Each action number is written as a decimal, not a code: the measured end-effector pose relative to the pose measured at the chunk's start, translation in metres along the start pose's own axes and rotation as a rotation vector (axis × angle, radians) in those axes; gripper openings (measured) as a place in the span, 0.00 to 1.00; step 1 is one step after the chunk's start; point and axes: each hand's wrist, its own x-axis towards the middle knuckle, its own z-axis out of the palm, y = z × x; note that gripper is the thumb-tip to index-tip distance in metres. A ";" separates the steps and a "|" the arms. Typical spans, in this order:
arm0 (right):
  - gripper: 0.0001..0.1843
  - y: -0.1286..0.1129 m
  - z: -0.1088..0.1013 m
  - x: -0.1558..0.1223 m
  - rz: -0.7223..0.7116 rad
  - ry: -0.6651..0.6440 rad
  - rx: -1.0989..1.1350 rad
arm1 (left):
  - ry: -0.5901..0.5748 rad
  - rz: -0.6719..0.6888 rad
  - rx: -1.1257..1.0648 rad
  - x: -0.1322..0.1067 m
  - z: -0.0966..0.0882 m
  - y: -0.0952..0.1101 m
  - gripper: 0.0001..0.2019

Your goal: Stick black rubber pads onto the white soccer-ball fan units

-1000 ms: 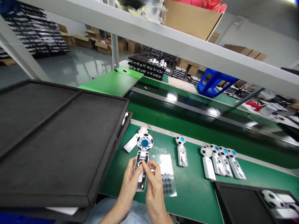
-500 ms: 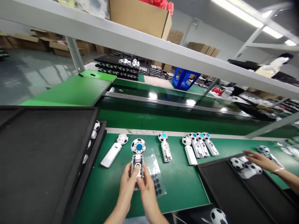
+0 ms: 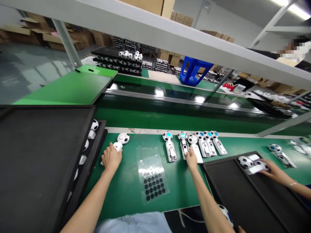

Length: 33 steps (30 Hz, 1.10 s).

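Note:
My left hand (image 3: 111,158) lies closed over the white handle of a football-headed fan (image 3: 122,139) on the green bench, left of centre. My right hand (image 3: 191,160) reaches to the row of fans further right and its fingers rest on the lower end of an open-backed fan (image 3: 184,145) laid beside the others; whether the fingers grip it is hidden. Between my hands lies a clear sticker sheet (image 3: 151,176) with several black round pads.
Stacked black foam trays (image 3: 41,161) fill the left. A row of several fans (image 3: 206,144) lies along the bench's far edge. Another person's hand (image 3: 268,170) holds a fan over a black tray (image 3: 245,197) at the right. A dark conveyor belt (image 3: 170,113) runs behind.
Both hands had held one open-backed fan over the sticker sheet. Now that fan lies in the row at the right, and my left hand has moved left onto the white fan.

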 end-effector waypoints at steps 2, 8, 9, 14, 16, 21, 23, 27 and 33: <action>0.26 -0.010 0.003 -0.024 -0.053 -0.038 -0.053 | -0.020 -0.073 -0.054 0.006 -0.002 -0.001 0.24; 0.07 -0.045 0.049 -0.124 -0.265 -0.575 -0.095 | -0.291 -0.286 -0.522 -0.024 -0.005 -0.001 0.13; 0.07 -0.046 0.058 -0.134 -0.277 -0.641 -0.111 | -0.364 -0.325 -0.615 -0.034 -0.006 0.000 0.12; 0.10 -0.047 0.081 -0.140 -0.260 -0.747 -0.223 | -0.630 -0.493 -0.944 -0.078 -0.013 -0.004 0.16; 0.09 -0.050 0.082 -0.137 -0.240 -0.764 -0.242 | -0.679 -0.529 -1.011 -0.087 -0.015 -0.008 0.16; 0.10 -0.058 0.080 -0.136 -0.187 -0.791 -0.179 | -0.689 -0.457 -1.093 -0.096 -0.018 -0.016 0.10; 0.08 -0.062 0.078 -0.134 -0.142 -0.796 -0.111 | -0.675 -0.401 -1.081 -0.097 -0.021 -0.017 0.14; 0.03 -0.083 0.071 -0.124 -0.047 -0.796 0.064 | -0.622 -0.318 -1.028 -0.102 -0.026 -0.018 0.20; 0.05 -0.151 0.051 -0.127 -0.170 -0.798 0.260 | -0.585 -0.137 -0.939 -0.114 -0.021 -0.018 0.28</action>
